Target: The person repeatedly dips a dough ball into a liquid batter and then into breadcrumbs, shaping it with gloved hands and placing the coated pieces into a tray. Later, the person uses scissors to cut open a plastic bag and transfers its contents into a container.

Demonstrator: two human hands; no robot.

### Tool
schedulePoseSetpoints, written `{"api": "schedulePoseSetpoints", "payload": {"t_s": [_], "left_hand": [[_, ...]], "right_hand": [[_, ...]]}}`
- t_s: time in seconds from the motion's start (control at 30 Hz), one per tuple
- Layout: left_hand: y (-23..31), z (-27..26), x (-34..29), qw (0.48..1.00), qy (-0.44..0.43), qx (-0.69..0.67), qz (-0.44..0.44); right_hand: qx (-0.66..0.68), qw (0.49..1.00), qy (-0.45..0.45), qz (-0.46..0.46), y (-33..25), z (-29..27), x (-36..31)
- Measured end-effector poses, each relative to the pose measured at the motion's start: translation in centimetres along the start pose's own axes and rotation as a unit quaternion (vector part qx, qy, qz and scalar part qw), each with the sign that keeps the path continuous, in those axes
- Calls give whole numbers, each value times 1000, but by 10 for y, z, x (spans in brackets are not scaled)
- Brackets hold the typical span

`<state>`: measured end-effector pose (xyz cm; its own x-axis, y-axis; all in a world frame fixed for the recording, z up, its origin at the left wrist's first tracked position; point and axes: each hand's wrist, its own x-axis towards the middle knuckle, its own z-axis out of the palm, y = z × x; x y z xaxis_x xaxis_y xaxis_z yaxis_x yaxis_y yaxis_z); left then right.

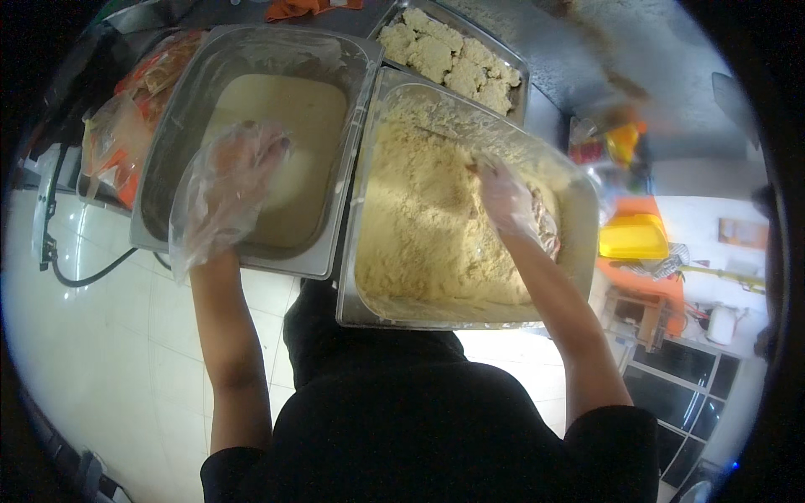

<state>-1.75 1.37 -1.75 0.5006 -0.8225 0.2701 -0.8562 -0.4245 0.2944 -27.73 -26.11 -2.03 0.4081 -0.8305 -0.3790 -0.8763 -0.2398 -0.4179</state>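
My left hand [239, 168], in a loose clear plastic glove, hangs over a deep metal pan [155, 193] of pale, milky batter [323, 109]. Its fingers point right and look loosely bent, with nothing visible in them. On the right, my gloved right hand [506, 197] rests on crumbly yellowish breading flour [411, 210] in a second pan [579, 205]. Flour coats its stretched fingertips, and whether anything lies beneath the palm is hidden. Beside its wrist, partly covered by flour, lie reddish-white pieces [549, 230] that look like raw meat.
Behind the flour pan, a metal tray [524, 71] carries several lumpy, flour-coated pieces [453, 59]. Plastic bags [126, 138] with orange markings sit left of the batter pan. A yellow container [633, 237] stands farther right. An orange cloth [310, 7] lies at the far edge.
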Motion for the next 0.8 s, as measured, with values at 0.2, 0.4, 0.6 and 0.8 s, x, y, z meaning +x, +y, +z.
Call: {"api": "schedulePoseSetpoints", "payload": {"t_s": [0.2,0.4,0.6,0.8], "left_hand": [[7,0,6,992,39,-108,-53],[9,-3,2,982,16,-156,-106],[8,-2,3,981,19,-162,-108],[-3,14,-6,995,24,-68,-67]], "right_hand": [[-46,986,-113,115,68,26,11],[268,933,-101,218,81,45,33],[-52,997,42,-27,39,12,-20],[57,981,130,-128,25,-48,-63]]}}
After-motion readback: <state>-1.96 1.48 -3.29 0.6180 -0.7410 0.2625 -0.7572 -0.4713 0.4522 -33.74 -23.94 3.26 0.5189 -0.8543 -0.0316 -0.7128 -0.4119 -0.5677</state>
